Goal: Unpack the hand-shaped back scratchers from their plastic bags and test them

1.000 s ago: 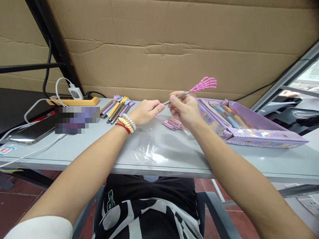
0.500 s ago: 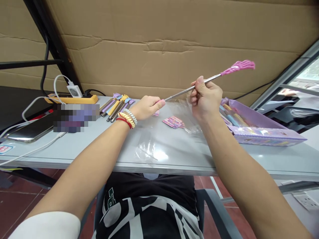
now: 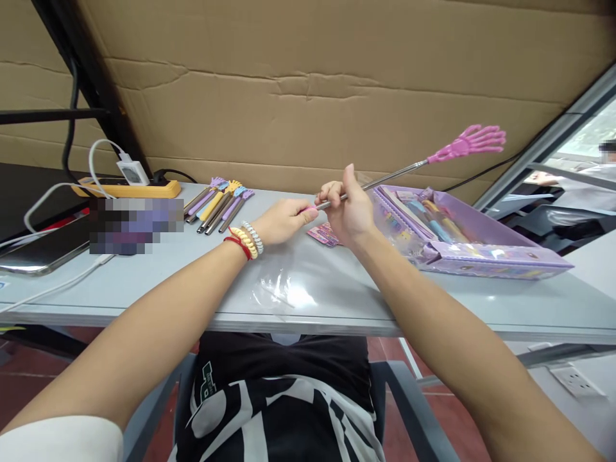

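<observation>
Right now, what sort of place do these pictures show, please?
Probably a desk in a shared workroom or study room: a grey tabletop, a yellow power strip, and another person partly visible at the right edge.

Straight back, the cardboard panel (image 3: 308,128) walls me in. Rightward, the pink back scratcher's (image 3: 468,144) long rod slants across my way, and the open purple box (image 3: 500,258) blocks a low sweep beyond my right hand (image 3: 353,208). Leftward, the fanned scratchers (image 3: 219,206) obstruct! Nearer, between my forearms, there's passage above the plastic wrapper (image 3: 273,292).
</observation>
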A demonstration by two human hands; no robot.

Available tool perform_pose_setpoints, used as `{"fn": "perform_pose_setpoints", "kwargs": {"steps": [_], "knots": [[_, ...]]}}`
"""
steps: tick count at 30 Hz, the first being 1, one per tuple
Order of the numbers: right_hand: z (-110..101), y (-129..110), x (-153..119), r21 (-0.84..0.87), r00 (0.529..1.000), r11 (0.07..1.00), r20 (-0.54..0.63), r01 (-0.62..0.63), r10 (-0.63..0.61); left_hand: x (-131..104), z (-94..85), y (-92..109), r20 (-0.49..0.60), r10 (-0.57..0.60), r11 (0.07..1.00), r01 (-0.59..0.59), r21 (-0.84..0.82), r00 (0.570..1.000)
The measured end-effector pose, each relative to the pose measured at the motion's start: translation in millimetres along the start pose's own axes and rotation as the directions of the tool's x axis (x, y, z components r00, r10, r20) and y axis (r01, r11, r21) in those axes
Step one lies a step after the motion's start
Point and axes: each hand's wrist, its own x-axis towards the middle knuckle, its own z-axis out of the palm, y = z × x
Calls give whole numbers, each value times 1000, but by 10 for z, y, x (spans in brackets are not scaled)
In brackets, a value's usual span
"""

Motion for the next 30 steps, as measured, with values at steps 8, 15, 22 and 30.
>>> {"fn": "perform_pose_setpoints", "kwargs": {"steps": [8, 15, 22, 30], "knots": [[37, -175, -51, -17, 993, 999, 115, 42, -40, -3, 37, 34, 8, 19, 973, -17, -230, 1000], [80, -82, 256, 4, 996, 1000, 93, -17, 16, 38, 8, -33, -56, -31, 958, 14, -286, 998], [150, 77, 204, -10, 1000, 1000, 23, 12, -12, 30, 8, -88, 8, -118, 960, 116, -253, 993], [45, 27, 105, -20, 997, 997, 20, 79, -78, 19, 13, 35, 51, -47, 951, 61, -305, 998]]}}
